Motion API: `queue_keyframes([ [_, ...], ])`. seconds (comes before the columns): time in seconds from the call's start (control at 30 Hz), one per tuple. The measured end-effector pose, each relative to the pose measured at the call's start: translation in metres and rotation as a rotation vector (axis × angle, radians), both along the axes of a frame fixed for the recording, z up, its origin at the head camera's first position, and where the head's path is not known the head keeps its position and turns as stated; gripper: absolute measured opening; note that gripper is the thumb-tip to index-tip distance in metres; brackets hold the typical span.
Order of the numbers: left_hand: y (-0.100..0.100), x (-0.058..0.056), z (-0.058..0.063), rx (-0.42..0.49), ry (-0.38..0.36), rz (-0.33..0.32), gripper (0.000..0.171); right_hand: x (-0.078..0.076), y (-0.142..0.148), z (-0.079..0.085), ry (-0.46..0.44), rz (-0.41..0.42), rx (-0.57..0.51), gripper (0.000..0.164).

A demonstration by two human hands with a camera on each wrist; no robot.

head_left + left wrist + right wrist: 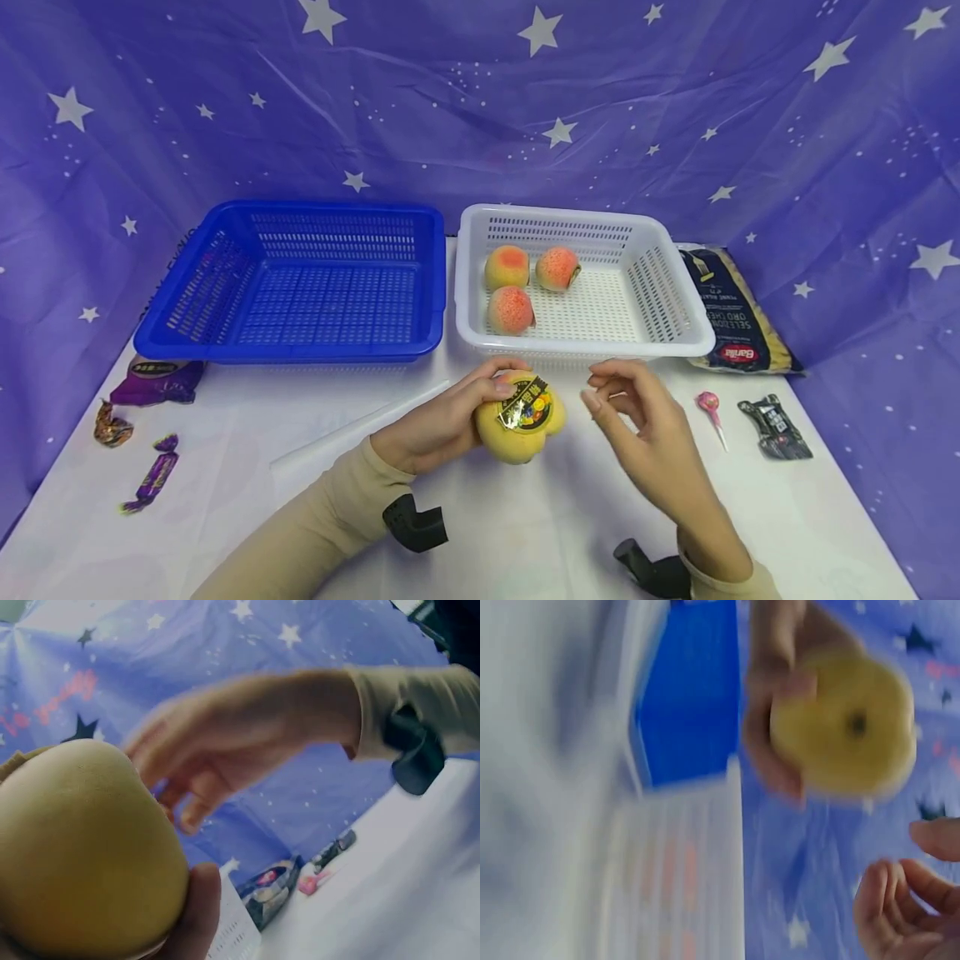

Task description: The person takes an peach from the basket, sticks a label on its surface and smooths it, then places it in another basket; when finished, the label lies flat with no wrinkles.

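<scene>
A round yellow fruit [517, 425] with a black-and-gold label is held in my left hand [450, 417], the thumb lying over its upper side near the label. From the left wrist, the fruit [90, 847] fills the lower left with a smooth skin. A dark dimple shows on the fruit [847, 724] in the blurred right wrist view. My right hand [645, 425] hovers to the right of the fruit, apart from it, fingers loosely bent and nothing between them. Three pink-and-yellow peaches [512, 310] lie in the white basket [585, 343] behind the hands.
A blue basket [292, 350] stands at the back left. Wrapped sweets [156, 475] and a purple packet [159, 383] lie at left. On the right are a pasta bag [738, 308], a lollipop [708, 404] and a black wrapper [776, 427]. A white strip [360, 425] lies beside my left forearm.
</scene>
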State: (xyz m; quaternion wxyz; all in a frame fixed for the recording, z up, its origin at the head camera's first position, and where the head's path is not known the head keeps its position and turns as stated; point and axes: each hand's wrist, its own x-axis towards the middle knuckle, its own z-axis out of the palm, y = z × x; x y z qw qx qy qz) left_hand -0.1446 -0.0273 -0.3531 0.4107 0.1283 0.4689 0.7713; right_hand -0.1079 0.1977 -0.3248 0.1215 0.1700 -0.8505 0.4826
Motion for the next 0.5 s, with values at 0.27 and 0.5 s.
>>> queue_keyframes([
  [0.27, 0.013, -0.02, 0.011, -0.016, 0.147, -0.004, 0.062, -0.045, 0.086, -0.012, -0.052, -0.431, 0.437, 0.059],
  [0.5, 0.05, -0.062, 0.028, -0.625, 0.772, 0.326, 0.08, -0.072, 0.118, -0.034, -0.336, -0.309, 0.592, 0.079],
])
